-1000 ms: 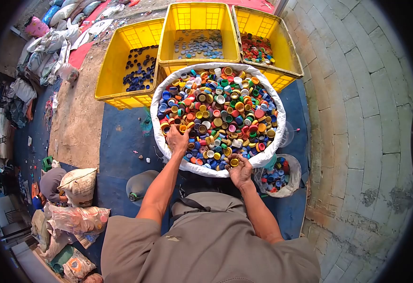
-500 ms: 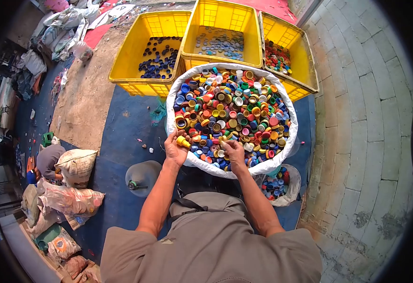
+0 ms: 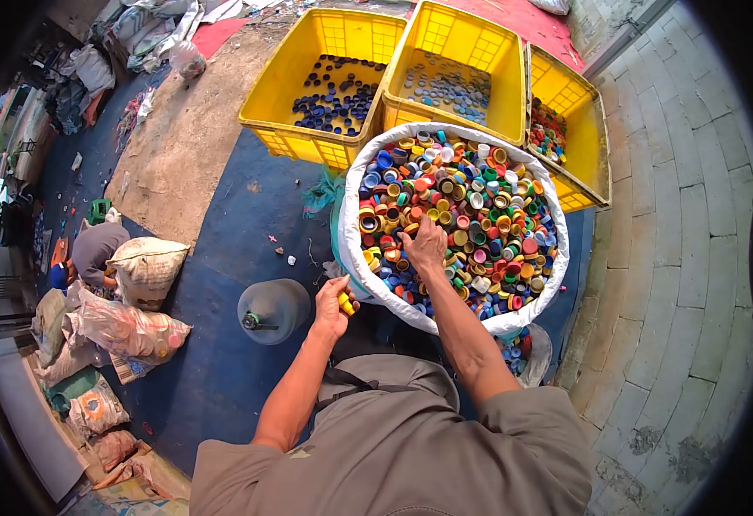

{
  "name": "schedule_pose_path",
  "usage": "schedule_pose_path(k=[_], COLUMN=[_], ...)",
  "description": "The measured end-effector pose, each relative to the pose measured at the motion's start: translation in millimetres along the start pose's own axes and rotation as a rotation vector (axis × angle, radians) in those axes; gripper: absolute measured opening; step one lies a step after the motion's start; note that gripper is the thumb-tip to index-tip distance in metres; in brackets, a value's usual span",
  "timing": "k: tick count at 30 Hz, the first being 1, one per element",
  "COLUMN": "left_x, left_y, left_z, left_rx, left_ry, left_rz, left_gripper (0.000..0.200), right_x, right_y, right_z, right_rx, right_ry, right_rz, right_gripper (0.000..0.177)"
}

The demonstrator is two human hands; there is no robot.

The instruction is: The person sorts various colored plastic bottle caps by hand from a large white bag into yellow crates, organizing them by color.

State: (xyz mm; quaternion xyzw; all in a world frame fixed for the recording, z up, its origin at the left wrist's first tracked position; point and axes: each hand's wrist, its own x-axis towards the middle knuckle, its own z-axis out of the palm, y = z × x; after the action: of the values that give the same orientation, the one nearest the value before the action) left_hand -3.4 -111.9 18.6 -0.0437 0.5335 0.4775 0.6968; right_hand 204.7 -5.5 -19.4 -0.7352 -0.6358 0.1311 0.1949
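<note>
Lying heaped in a big white-rimmed sack (image 3: 353, 219), mixed bottle caps (image 3: 488, 228) sit right in front of the person. Right hand (image 3: 428, 245) reaches over the rim, fingers bent down onto the heap; can't tell if it grips one. Left hand (image 3: 333, 310) is outside, just beside the sack, fingers curled around yellow caps (image 3: 345, 304). Behind the sack, three yellow bins in a row: left bin (image 3: 303, 144) has dark blue caps, middle bin (image 3: 458, 122) light blue, right bin (image 3: 587, 142) mostly red and green. Jug (image 3: 273, 311) on blue mat (image 3: 222, 232), left. Farther left, another person (image 3: 101, 249) bends beside a stuffed bag (image 3: 147, 271). Block wall (image 3: 686, 215) at right.
</note>
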Motion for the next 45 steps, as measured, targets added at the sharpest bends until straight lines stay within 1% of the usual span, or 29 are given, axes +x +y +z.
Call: schedule_pose_path(k=[2, 5, 6, 8, 9, 10, 11, 12, 13, 14, 15, 17, 18, 20, 21, 23, 24, 27, 31, 33, 36, 40, 41, 43, 44, 45], left_x=[0, 6, 8, 15, 20, 27, 33, 37, 41, 47, 49, 49, 50, 50, 49, 46, 44, 57, 58, 53, 52, 47, 46, 49, 52, 54], left_y=[2, 4, 5, 8, 11, 16, 20, 24, 27, 27, 29, 32, 31, 28, 28, 29, 30, 22, 18, 17, 17, 15, 14, 11, 10, 10], left_z=[1, 5, 8, 16, 22, 26, 32, 39, 46, 50, 54, 63, 64, 62, 62, 62, 62, 50, 51, 59, 62, 65, 66, 68, 68, 69], left_rx=[0.091, 0.26, 0.323, 0.716, 0.911, 1.142, 1.233, 1.322, 1.41, 1.463, 1.556, 1.741, 1.821, 1.828, 1.833, 1.842, 1.846, 1.7, 1.656, 1.629, 1.601, 1.691, 1.73, 1.837, 1.862, 1.892], left_ry=[-0.006, -0.028, -0.039, -0.03, -0.028, -0.072, -0.11, -0.149, -0.188, -0.216, -0.238, -0.278, -0.25, -0.194, -0.166, -0.136, -0.121, -0.09, -0.005, 0.059, 0.026, 0.007, -0.004, 0.011, 0.006, 0.011], left_rz=[0.047, 0.145, 0.182, 0.408, 0.524, 0.761, 0.835, 0.91, 0.987, 1.022, 0.992, 0.925, 0.878, 0.876, 0.874, 0.807, 0.774, 0.808, 0.707, 0.65, 0.631, 0.8, 0.867, 0.896, 0.926, 0.908], left_gripper=[0.016, 0.018, 0.02, 0.02, 0.021, 0.027, 0.029, 0.03, 0.031, 0.034, 0.035, 0.037, 0.042, 0.043, 0.044, 0.048, 0.05, 0.052, 0.05, 0.048, 0.048, 0.046, 0.044, 0.041, 0.039, 0.035], right_x=[2, 3, 2, 1, -1, -4, -10, -16, -24, -33, -42, -59, -67, -81, -87, -97, -101, -110, -113, -114, -114, -111, -111, -108, -108, -106], right_y=[1, 1, 2, 5, 3, 3, 2, 0, 5, 11, 15, 16, 15, 12, 14, 19, 17, 20, 14, 15, 18, 23, 25, 27, 27, 31], right_z=[5, 6, 5, 2, -3, -10, -17, -30, -31, -29, -28, -33, -36, -44, -45, -45, -48, -49, -56, -55, -51, -55, -56, -63, -74, -79], right_rx=[-0.035, -0.01, 0.038, 0.135, 0.282, 0.429, 0.574, 0.598, 0.631, 0.665, 0.701, 0.732, 0.742, 0.822, 0.798, 0.751, 0.726, 0.711, 0.762, 0.755, 0.759, 0.87, 0.949, 1.108, 1.163, 1.246], right_ry=[-0.019, -0.007, 0.005, 0.035, 0.047, 0.06, 0.072, 0.069, 0.067, 0.066, 0.064, 0.01, -0.009, -0.019, -0.022, -0.027, 0.012, -0.027, -0.097, -0.097, -0.085, -0.084, -0.082, -0.065, -0.088, -0.14], right_rz=[0.001, 0.009, 0.019, 0.042, 0.131, 0.218, 0.305, 0.33, 0.323, 0.316, 0.309, 0.368, 0.388, 0.461, 0.443, 0.407, 0.34, 0.321, 0.354, 0.342, 0.333, 0.402, 0.456, 0.562, 0.595, 0.648], right_gripper=[0.056, 0.059, 0.059, 0.058, 0.058, 0.058, 0.058, 0.057, 0.058, 0.059, 0.06, 0.06, 0.06, 0.059, 0.059, 0.059, 0.06, 0.06, 0.061, 0.061, 0.06, 0.057, 0.056, 0.054, 0.049, 0.04])
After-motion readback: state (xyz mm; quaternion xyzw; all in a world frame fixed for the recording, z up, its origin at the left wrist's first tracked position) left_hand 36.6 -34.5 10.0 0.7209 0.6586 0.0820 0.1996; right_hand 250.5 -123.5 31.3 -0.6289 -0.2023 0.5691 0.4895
